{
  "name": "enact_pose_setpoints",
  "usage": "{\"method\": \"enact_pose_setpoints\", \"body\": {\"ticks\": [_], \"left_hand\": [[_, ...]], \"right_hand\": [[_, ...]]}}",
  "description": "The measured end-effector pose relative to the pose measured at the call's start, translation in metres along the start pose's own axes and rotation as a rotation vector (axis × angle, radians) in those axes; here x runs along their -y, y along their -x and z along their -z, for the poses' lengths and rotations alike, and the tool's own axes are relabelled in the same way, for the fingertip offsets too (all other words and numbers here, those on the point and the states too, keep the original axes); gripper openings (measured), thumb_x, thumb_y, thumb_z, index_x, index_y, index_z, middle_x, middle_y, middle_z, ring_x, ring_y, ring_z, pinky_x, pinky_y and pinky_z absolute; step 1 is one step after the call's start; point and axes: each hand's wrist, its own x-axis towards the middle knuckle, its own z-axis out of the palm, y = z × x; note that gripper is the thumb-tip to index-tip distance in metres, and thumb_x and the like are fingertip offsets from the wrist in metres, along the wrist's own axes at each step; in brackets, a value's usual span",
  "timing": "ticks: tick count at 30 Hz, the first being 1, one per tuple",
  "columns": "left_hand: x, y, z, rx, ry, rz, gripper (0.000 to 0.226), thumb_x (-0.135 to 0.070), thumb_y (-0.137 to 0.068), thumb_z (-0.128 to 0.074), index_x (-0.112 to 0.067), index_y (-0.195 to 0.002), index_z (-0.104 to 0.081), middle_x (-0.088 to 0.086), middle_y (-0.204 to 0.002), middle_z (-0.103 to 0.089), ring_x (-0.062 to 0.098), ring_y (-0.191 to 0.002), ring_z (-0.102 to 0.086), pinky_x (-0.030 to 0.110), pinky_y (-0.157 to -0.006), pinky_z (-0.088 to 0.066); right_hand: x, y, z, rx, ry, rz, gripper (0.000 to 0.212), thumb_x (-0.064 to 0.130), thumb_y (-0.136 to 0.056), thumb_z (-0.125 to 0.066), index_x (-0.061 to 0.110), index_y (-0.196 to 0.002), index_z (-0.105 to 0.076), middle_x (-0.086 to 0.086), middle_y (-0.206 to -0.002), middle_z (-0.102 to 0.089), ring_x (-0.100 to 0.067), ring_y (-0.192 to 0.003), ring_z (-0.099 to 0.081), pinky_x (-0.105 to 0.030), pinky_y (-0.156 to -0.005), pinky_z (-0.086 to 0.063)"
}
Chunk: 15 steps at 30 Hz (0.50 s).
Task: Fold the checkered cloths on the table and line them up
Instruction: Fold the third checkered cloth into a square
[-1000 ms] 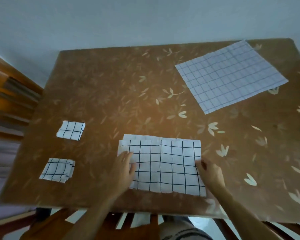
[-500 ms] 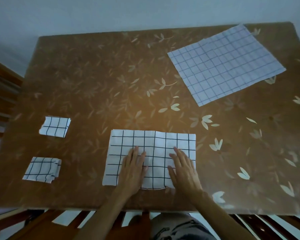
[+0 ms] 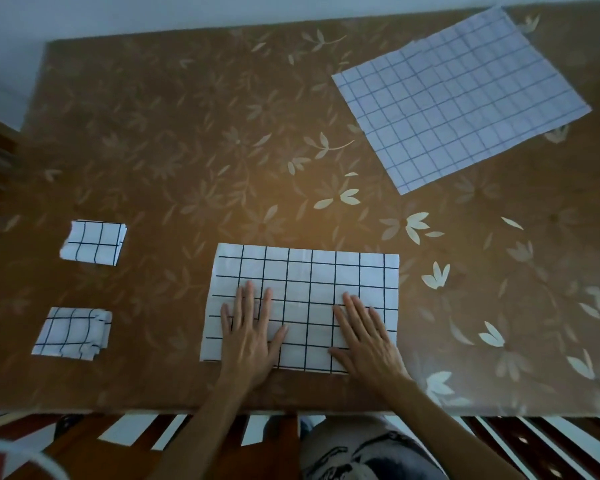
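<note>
A white cloth with a black grid (image 3: 305,282), folded in half into a wide rectangle, lies at the near middle of the brown flower-patterned table (image 3: 187,150). My left hand (image 3: 252,336) presses flat on its left part, fingers straight and spread. My right hand (image 3: 364,336) presses flat on its right part. Two small folded checkered cloths lie at the left, one behind the other: the farther one (image 3: 94,242) and the nearer one (image 3: 73,332). A large unfolded cloth with a finer blue grid (image 3: 458,98) is spread at the far right.
The table's near edge (image 3: 153,408) runs just below my wrists. Dark wooden chair slats show under it and at the left. A pale wall stands behind the table's far edge.
My hands went from the folded cloth's side edges to its middle, then slid apart across it, pressing it flat. The view shifted down and closer.
</note>
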Motion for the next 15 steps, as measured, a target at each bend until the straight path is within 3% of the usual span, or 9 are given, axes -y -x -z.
{"method": "enact_pose_setpoints", "body": {"ticks": [6,15], "left_hand": [[0.035,0.021,0.004,0.006,-0.005,0.081,0.079,-0.065,-0.097,-0.024,-0.021,-0.159,-0.005,0.011,-0.167,0.005,0.028,-0.154,0.002,0.059,-0.120,-0.016],[0.059,0.028,0.005,0.033,-0.062,0.065,0.083,-0.072,-0.095,-0.015,-0.021,-0.159,-0.003,0.011,-0.167,0.009,0.028,-0.154,0.005,0.055,-0.122,-0.013]], "right_hand": [[-0.005,0.002,0.001,0.042,0.015,0.007,0.076,0.061,-0.100,-0.026,0.009,-0.155,-0.025,-0.015,-0.164,-0.015,-0.030,-0.151,-0.017,-0.047,-0.118,-0.019],[-0.005,-0.001,0.007,0.088,0.021,0.010,0.078,0.062,-0.098,-0.031,0.009,-0.155,-0.026,-0.014,-0.164,-0.013,-0.030,-0.151,-0.015,-0.047,-0.118,-0.018]]}}
